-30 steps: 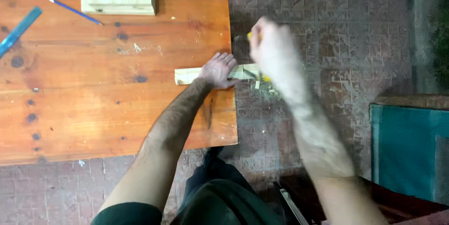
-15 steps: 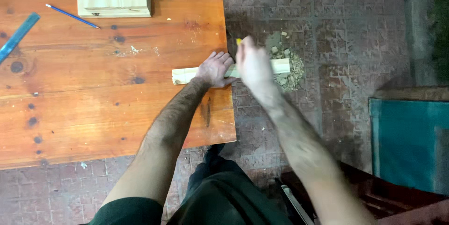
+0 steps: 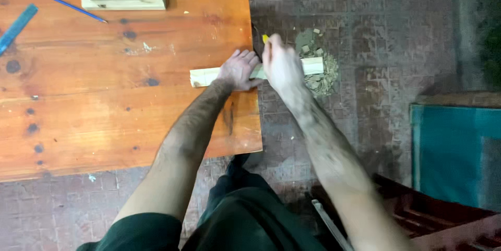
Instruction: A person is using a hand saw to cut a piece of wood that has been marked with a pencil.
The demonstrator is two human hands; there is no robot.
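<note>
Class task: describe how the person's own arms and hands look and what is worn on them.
Both forearms are bare and hairy, with no gloves, watch or rings visible on the left hand or the right hand. A dark green short sleeve shows at the left upper arm; the right arm's sleeve is out of view.

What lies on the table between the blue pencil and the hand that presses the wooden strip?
In the head view, only bare table with dark knots and a few pale chips lies between the blue pencil and the left hand.
</note>
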